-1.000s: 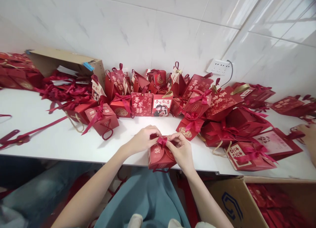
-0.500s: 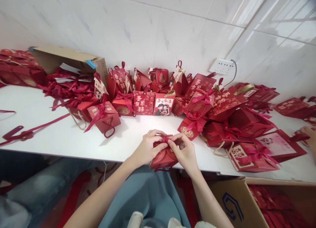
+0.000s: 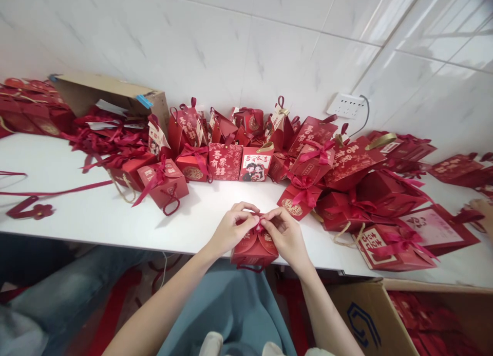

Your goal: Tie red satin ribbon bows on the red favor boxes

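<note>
A red gift box (image 3: pixel 252 249) with gold print sits at the front edge of the white table, its cord handle hanging toward me. On top of it is a pinkish-red ribbon (image 3: pixel 259 226), gathered into a small knot or bow. My left hand (image 3: pixel 234 231) comes from the left, thumb and forefinger pinching the ribbon. From the right, my right hand (image 3: pixel 284 233) pinches the same ribbon, its fingertips almost touching the left ones. The fingers partly hide the ribbon's shape.
Many finished-looking red boxes (image 3: pixel 225 162) line the back of the table (image 3: pixel 208 217). A cardboard box (image 3: pixel 111 83) stands at back left, another (image 3: pixel 358 315) below at right. A power strip (image 3: pixel 347 105) is on the wall. Another person's hand (image 3: pixel 483 212) shows at far right.
Both hands stay at the ribbon while the box has tipped slightly, showing more of its top. At far left, the loose ribbon and flower-shaped piece have shifted.
</note>
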`<state>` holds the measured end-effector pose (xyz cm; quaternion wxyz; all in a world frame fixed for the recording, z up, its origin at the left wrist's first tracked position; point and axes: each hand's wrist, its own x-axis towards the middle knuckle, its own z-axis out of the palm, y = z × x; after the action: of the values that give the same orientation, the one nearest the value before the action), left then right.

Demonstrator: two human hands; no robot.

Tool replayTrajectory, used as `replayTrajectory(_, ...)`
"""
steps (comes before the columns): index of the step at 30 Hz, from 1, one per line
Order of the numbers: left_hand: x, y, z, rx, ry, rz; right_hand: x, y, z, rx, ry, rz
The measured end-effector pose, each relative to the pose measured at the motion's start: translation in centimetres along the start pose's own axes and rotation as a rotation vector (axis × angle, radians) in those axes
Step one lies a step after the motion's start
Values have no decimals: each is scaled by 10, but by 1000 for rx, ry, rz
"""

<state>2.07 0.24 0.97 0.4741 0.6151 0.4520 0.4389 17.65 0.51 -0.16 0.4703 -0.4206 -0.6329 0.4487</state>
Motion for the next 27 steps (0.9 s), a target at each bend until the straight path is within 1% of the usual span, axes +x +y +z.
replayTrajectory(3,0,1,-1,-26,-26,-7,-2,-1,-1,-94,19,-66)
replayTrajectory(5,1,1,-1,-23,-24,-14,-5,-4,-3,-215,74,-192)
replayTrajectory(7,1,1,-1,-16,-13,-21,-10,-10,-6,-374,110,-358)
replayTrajectory(9,1,1,-1,-12,-7,-21,-14,-15,-9,-508,85,-492)
replayTrajectory(10,1,1,-1,-11,-9,-18,-15,-16,-10,-547,62,-531)
replayTrajectory(12,2,1,-1,-5,-22,-7,-17,-19,-11,-589,52,-568)
replayTrajectory(16,2,-1,-2,6,-52,17,-16,-18,-8,-616,80,-604)
replayTrajectory(19,0,0,-6,41,-35,26,-15,-17,-6,-639,86,-654)
replayTrajectory(21,-3,3,-9,124,12,37,-16,-16,-6,-660,103,-676)
replayTrajectory(23,-8,7,-12,256,82,63,-17,-15,-9,-674,108,-685)
replayTrajectory(25,-14,9,-14,390,147,96,-19,-14,-13,-683,89,-683)
replayTrajectory(27,-21,8,-15,476,200,134,-21,-12,-19,-699,57,-669)
